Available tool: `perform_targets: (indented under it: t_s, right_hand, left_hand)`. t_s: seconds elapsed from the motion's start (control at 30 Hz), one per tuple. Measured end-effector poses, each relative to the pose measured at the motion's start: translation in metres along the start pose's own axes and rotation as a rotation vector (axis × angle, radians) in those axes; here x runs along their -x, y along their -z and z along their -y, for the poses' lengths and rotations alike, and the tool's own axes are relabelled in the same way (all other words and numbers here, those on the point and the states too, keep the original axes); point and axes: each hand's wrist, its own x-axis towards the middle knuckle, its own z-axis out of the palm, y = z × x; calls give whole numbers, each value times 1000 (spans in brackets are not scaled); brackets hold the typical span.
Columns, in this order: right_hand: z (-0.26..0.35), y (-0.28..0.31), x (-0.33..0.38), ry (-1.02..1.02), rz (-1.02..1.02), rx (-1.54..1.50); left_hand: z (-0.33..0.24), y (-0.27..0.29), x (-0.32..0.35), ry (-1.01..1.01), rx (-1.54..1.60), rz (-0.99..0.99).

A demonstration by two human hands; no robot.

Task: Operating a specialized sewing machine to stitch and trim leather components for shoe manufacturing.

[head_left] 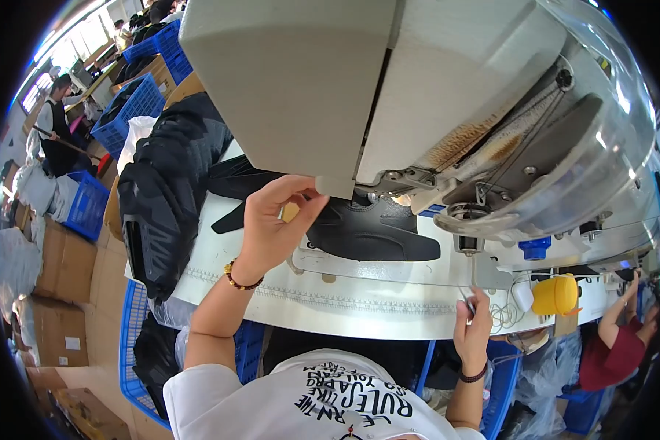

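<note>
My left hand [279,220] is raised under the sewing machine head [293,88], thumb and forefinger pinched at a small pale rectangular tab [335,188]. A small yellow patch [290,212] shows inside its curled fingers; what it is I cannot make out. Just right of that hand, a black shaped shoe upper piece [374,233] lies flat on the white machine table [330,312], its far edge beneath the machine head. My right hand [474,330], at the table's front edge, is closed round a small dark tool with a metal tip [467,299].
Left on the table is a pile of black shoe uppers [172,172]. A clear curved guard [565,198] covers the machine's right side. A yellow container [554,295] stands at right by loose thread. Blue crates [128,352] flank me. Other people [57,125] are further off.
</note>
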Motion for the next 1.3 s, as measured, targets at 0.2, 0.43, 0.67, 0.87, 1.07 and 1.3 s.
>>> perform_targets:
  t_s: [0.2,0.43,0.67,0.87,1.07,1.3]
  right_hand:
    - [61,10,-65,464,-2,-83]
    - [94,0,-100,490,105,100]
    - [99,-17,-116,664,-267,132]
    - [93,-31,-122,553,7,-97]
    - [92,-40,-129,605,-154,-126]
    - [93,-33,-123,559,-42,-168]
  left_hand:
    - [9,-35,-6,-103,-343,14]
    - [4,-52,-13,-350,-689,-124]
    - [14,-32,-21,-332,-556,10]
    - [7,-26,-5,-214,-520,33]
    - [4,-20,1,-126,-425,48]
    - [5,-19,5,-91,-449,61]
